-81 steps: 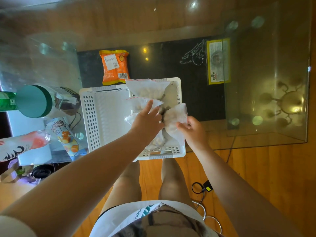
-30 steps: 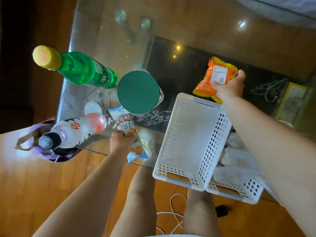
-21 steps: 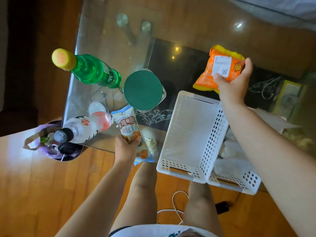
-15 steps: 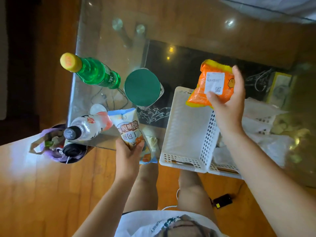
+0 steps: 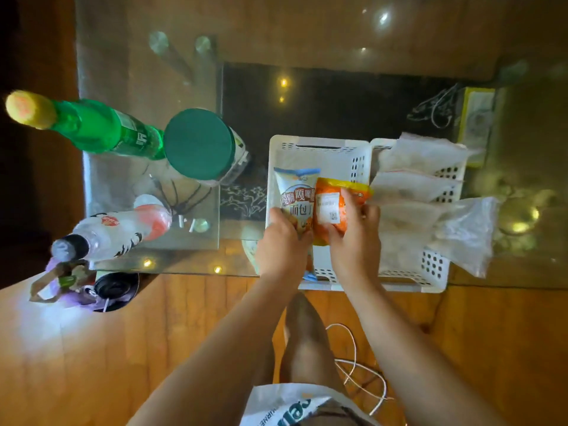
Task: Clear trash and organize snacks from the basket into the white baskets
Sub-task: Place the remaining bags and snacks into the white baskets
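Note:
Two white perforated baskets stand side by side at the glass table's near edge. Over the left basket (image 5: 319,149), my left hand (image 5: 284,247) grips a blue-and-white snack bag (image 5: 296,195). My right hand (image 5: 353,238) grips an orange snack bag (image 5: 333,204) right beside it. Both bags sit low inside the left basket, touching each other. The right basket (image 5: 433,269) is packed with several clear plastic bags (image 5: 412,186), one hanging over its right rim.
On the left of the glass table (image 5: 147,56) stand a green bottle (image 5: 89,127), a jar with a green lid (image 5: 199,142) and a clear bottle with a red label (image 5: 116,229). A bin with trash (image 5: 76,284) sits on the wooden floor below. A white cable (image 5: 353,364) lies by my legs.
Both hands lifted their snack bags off the table, brought them together and lowered them into the left white basket. My view swung back over the baskets.

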